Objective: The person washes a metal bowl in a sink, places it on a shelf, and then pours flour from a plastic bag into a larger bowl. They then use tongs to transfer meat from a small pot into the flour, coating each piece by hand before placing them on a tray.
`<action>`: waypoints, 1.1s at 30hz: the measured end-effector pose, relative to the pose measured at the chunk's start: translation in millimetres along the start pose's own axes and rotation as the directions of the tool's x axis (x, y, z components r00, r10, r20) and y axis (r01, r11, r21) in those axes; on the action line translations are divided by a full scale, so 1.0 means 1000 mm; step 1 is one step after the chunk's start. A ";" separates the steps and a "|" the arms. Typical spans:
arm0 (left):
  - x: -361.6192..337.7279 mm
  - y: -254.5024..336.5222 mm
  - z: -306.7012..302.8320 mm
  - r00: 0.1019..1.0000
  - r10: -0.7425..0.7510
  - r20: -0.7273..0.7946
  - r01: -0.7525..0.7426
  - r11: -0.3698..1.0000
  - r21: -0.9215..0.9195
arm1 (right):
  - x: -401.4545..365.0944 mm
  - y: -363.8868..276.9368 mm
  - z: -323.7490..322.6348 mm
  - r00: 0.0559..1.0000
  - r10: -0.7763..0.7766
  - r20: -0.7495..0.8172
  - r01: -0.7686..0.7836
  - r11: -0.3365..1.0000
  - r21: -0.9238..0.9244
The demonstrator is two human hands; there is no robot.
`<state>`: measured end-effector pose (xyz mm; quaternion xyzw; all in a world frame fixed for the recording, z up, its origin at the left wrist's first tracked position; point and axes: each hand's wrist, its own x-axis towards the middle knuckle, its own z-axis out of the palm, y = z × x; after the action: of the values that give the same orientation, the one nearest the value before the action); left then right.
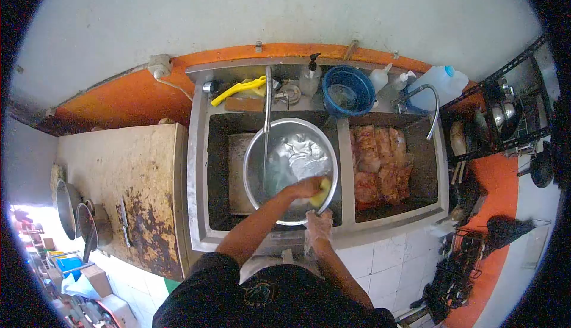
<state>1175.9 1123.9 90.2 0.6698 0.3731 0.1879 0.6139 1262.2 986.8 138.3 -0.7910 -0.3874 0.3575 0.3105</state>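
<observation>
A large round metal basin [331,149] sits in the left sink bowl, with some water and shiny reflections inside. My left hand [306,189] reaches into it and presses a yellow-green sponge [321,193] against the inner wall at the right. My right hand [319,224], in a clear plastic glove, is closed on the basin's near rim. A flexible metal faucet [267,102] hangs over the basin's left part.
Packs of reddish meat [380,164] fill much of the right sink bowl [425,191]. Along the back ledge stand a blue bucket [348,90], soap bottles [310,80], a large jug [434,87] and yellow gloves [239,90]. A knife [124,221] lies on the worn wooden table [113,161].
</observation>
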 end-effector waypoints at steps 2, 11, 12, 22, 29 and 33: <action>-0.033 -0.004 0.004 0.978 -0.085 0.191 0.031 0.962 0.270 | -0.002 -0.011 -0.009 1.000 0.027 -0.014 -0.027 0.999 -0.026; -0.092 -0.124 -0.055 0.910 -0.160 -0.382 0.398 0.598 0.696 | 0.001 -0.018 -0.031 0.999 0.047 0.025 -0.045 0.995 -0.094; -0.092 -0.121 -0.058 0.909 -0.161 -0.384 0.399 0.598 0.695 | 0.001 -0.020 -0.035 0.999 0.008 0.035 -0.001 0.978 -0.209; 0.018 0.044 -0.100 0.898 -0.147 -0.414 -0.219 0.667 -0.713 | 0.000 0.055 -0.019 0.968 -0.246 0.054 0.251 0.935 -0.250; 0.055 0.070 -0.102 0.858 -0.359 -0.366 -0.279 0.273 -0.921 | -0.005 0.029 -0.042 0.992 0.065 0.110 -0.042 0.979 -0.200; -0.030 -0.052 -0.077 0.727 -0.580 -0.367 -0.506 -0.090 -0.858 | -0.024 0.004 -0.056 0.992 -0.128 0.012 0.127 0.956 -0.264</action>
<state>1088.1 1152.9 59.7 -0.1556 0.3204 0.6076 0.7099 1298.4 952.7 174.1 -0.7995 -0.4811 0.2800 0.2258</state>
